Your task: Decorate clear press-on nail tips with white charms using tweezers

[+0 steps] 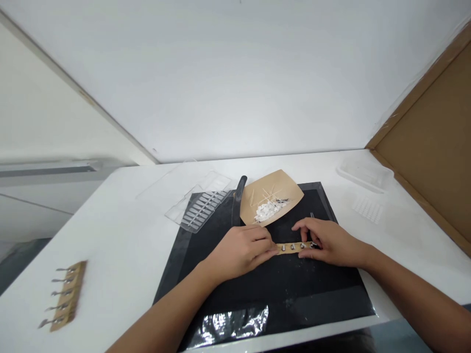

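A narrow cardboard strip (292, 247) with several small metal clips on it lies on a black mat (279, 289). My left hand (241, 251) is closed over the strip's left end, fingers curled and pinching it. At the other end, my right hand (327, 240) presses the strip with bent fingers that cover its last clip. Just behind the hands sits a brown paper tray (253, 193) with white nail tips and a few wooden sticks in it.
A second cardboard strip with clips (66, 296) lies at the table's left front. A clear sheet of nail tips (204, 208) and a dark curved tool (237, 198) sit behind the mat. Clear plastic trays (364, 174) stand back right, beside a brown board (430, 147).
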Motion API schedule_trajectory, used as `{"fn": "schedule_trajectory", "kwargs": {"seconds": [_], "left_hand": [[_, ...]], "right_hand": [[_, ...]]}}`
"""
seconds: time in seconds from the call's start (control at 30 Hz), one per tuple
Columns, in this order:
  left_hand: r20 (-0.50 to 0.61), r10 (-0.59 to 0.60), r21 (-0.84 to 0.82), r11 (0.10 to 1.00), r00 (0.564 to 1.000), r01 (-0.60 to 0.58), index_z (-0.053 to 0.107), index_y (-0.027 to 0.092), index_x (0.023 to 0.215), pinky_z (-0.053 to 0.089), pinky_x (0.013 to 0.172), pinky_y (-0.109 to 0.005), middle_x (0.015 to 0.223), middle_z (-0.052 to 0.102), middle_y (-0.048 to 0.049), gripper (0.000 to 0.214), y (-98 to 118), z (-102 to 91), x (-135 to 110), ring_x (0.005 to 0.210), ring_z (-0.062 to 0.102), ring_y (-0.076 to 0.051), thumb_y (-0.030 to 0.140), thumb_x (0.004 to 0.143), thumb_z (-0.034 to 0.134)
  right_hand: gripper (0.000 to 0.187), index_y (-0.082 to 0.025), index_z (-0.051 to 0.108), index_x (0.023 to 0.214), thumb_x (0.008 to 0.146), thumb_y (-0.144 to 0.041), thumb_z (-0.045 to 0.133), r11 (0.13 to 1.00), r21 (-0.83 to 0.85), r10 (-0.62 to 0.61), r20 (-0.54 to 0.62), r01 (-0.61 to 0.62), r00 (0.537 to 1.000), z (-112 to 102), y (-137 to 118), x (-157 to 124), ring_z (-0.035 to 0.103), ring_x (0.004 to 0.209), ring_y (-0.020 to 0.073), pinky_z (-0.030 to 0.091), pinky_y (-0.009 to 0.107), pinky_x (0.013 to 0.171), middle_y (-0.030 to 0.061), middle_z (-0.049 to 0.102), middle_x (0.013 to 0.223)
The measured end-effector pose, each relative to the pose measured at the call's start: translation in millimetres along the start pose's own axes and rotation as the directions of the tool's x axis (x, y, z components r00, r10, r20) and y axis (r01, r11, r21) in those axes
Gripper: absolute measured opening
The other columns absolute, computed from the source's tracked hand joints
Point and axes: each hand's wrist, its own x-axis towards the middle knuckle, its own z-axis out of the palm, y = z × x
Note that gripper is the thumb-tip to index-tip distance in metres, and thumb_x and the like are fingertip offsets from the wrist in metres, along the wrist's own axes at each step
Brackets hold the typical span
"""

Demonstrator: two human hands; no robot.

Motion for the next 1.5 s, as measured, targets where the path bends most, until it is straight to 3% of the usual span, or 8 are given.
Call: {"fn": "schedule_trajectory", "kwargs": {"seconds": [0.27,0.47,0.9,1.1,1.23,1.5], "left_hand": [[-0.027,0.019,0.008,1.0,0.999,-0.019,0.071,0.017,0.089,0.053,0.068,-0.023,0.084,0.074,-0.0013,0.02,-1.0,-1.8,0.2,0.075,0.07,-0.012,0.028,0.105,0.064],[0.022,0.02,-0.02,1.0,1.0,-0.019,0.071,0.017,0.084,0.052,0.068,-0.024,0.08,0.072,-0.0012,0.026,2.2,-3.9,1.5,0.073,0.068,-0.013,0.029,0.106,0.063],[-0.015,0.058,0.096,0.994,0.998,-0.056,0.074,0.018,0.095,0.049,0.06,-0.024,0.086,0.076,0.0001,0.02,0.9,-0.4,-0.8,0.067,0.069,-0.011,0.029,0.106,0.061],[0.075,0.04,-0.033,0.999,0.996,-0.038,0.073,0.018,0.101,0.053,0.063,-0.024,0.096,0.078,-0.0026,0.014,2.0,-6.0,0.4,0.073,0.072,-0.012,0.029,0.103,0.065],[0.061,0.047,-0.026,0.999,0.997,-0.046,0.072,0.017,0.098,0.055,0.065,-0.023,0.094,0.078,-0.0034,0.018,1.8,-6.7,1.3,0.075,0.073,-0.012,0.02,0.106,0.057],[0.035,0.024,-0.179,0.984,0.999,-0.017,0.073,0.017,0.098,0.058,0.069,-0.021,0.09,0.078,-0.0038,0.012,0.6,-7.8,1.8,0.077,0.075,-0.012,0.021,0.104,0.064]], "right_hand": [[0.043,-0.025,0.06,0.129,0.094,-0.04,0.08,0.999,-0.021,-0.025,0.006,0.025,1.0,0.9,2.0,-0.3,0.06,0.077,0.0145,0.046,0.027,0.069,0.001,0.068,0.105],[0.037,-0.025,0.064,0.124,0.094,-0.04,0.08,0.999,-0.024,-0.037,0.003,0.037,0.999,0.3,2.9,0.4,0.059,0.078,0.0144,0.045,0.027,0.069,0.0014,0.068,0.103],[0.033,-0.024,0.066,0.12,0.095,-0.042,0.078,0.999,-0.008,-0.035,-0.003,0.035,0.999,-0.7,0.4,-0.5,0.059,0.076,0.0144,0.046,0.027,0.068,0.0021,0.068,0.102],[0.033,-0.023,0.066,0.117,0.094,-0.042,0.08,0.999,-0.018,-0.033,-0.007,0.033,0.999,-1.1,-1.1,0.5,0.06,0.079,0.0155,0.046,0.027,0.068,0.0024,0.067,0.101],[0.033,-0.022,0.066,0.116,0.093,-0.04,0.082,0.999,-0.019,-0.033,-0.007,0.033,0.999,-1.8,-2.7,0.4,0.061,0.079,0.0155,0.046,0.027,0.069,0.0025,0.067,0.101],[0.032,-0.023,0.066,0.115,0.093,-0.04,0.081,0.999,-0.026,-0.031,-0.007,0.031,0.999,-3.2,-4.4,-0.8,0.061,0.079,0.0151,0.047,0.026,0.069,0.0022,0.067,0.101]]}}
